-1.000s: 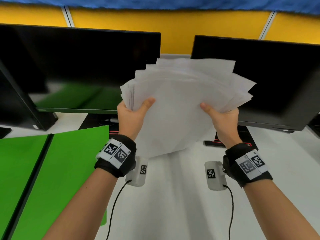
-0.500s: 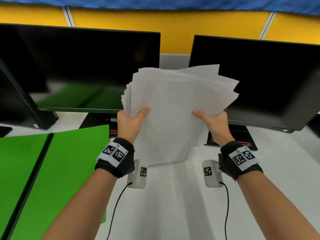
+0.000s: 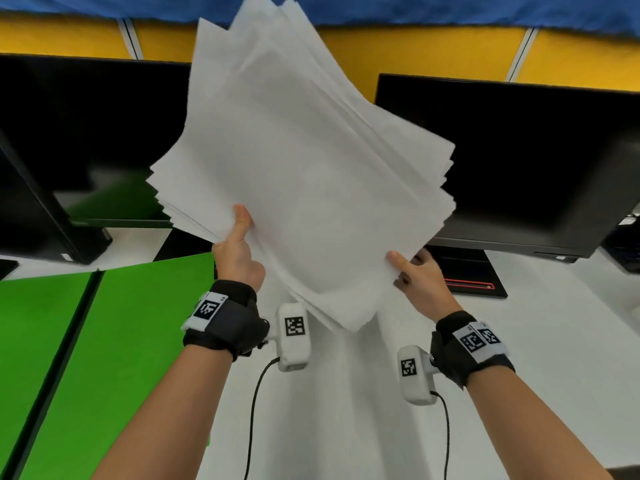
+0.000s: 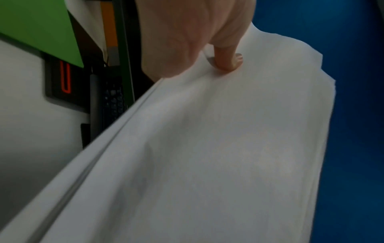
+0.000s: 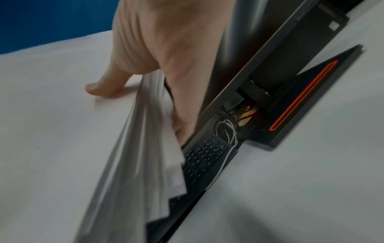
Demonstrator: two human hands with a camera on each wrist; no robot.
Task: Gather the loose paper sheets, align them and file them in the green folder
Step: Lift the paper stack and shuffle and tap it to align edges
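A thick stack of white paper sheets (image 3: 304,174) is held up in the air over the desk, tilted so one corner points down. Its edges are fanned and uneven. My left hand (image 3: 235,251) pinches the stack's left edge, thumb on the front face (image 4: 228,60). My right hand (image 3: 415,275) pinches the lower right edge, thumb on top and fingers behind (image 5: 129,78). The open green folder (image 3: 104,341) lies flat on the desk at the left, below and left of the stack.
Two black monitors (image 3: 519,161) stand at the back of the white desk (image 3: 346,427), with their stands and a black keyboard (image 5: 199,161) beneath them. A third dark screen (image 3: 31,209) is at the far left.
The stack has been turned and raised from a wide, sideways hold to a diagonal one with a corner down. Both hands have shifted lower along its edges.
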